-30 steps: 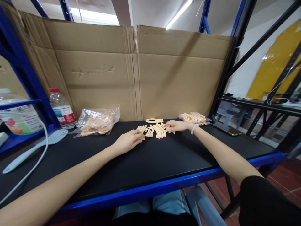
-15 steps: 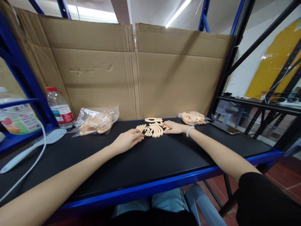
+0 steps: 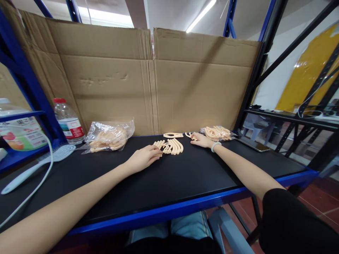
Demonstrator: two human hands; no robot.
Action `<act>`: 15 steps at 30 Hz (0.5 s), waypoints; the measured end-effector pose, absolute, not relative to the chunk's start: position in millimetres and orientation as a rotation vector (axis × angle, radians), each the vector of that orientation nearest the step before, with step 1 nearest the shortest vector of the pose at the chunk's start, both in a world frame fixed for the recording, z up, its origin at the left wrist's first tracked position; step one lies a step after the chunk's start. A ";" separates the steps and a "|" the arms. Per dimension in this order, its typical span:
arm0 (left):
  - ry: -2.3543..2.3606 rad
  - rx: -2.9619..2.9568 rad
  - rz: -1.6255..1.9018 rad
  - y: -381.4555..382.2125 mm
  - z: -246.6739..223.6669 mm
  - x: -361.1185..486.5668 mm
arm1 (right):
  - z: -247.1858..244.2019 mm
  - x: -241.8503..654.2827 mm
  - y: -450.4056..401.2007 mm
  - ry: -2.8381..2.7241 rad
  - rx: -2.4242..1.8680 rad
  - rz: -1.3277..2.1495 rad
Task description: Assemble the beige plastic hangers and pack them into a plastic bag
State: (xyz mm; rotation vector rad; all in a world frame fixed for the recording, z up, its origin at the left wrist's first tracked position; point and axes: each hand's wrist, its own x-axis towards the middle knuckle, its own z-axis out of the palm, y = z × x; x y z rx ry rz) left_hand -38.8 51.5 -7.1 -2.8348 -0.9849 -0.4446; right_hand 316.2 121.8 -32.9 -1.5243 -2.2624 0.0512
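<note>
Several beige curved strips (image 3: 176, 146) lie side by side in a fan on the black tabletop. My left hand (image 3: 144, 157) is at the left end of this fan, its fingers bent and pressed together on the end of a strip; the fingertips partly cover it. To the right, apart from the fan, my right hand (image 3: 202, 140) has its fingers curled down over small beige curved pieces (image 3: 188, 134), which are partly hidden beneath them. Behind the fan rests a flat beige piece with a long opening (image 3: 173, 133).
Clear plastic bags of similar beige pieces stand left (image 3: 109, 137) and right (image 3: 217, 133). A phone (image 3: 253, 144) lies at right. On the left are a pale blue brush (image 3: 39, 167), a white cable (image 3: 43, 176) and a red-capped bottle (image 3: 68, 123). Cardboard (image 3: 106, 84) walls the back.
My right hand has moved right and slightly back, away from the fan of strips, with small beige pieces at its fingertips. The left hand stays in place.
</note>
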 end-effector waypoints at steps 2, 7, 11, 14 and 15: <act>-0.983 -2.832 -0.443 50.8 -6.3 -38.5 | -30.3 314.3 120.0 -2.280 -1.488 0.044; -0.993 -2.838 -0.438 48.4 -4.6 -38.1 | -18.3 305.9 111.4 -2.242 -1.363 -0.095; -1.002 -2.837 -0.436 49.5 -6.0 -38.8 | -13.1 281.4 96.2 -2.329 -1.078 -0.100; -1.001 -2.826 -0.432 50.2 -7.2 -39.1 | -16.7 250.8 83.3 -2.441 -0.908 -0.036; -0.998 -2.825 -0.432 50.2 -7.3 -39.1 | -19.0 241.3 80.1 -2.484 -0.890 -0.017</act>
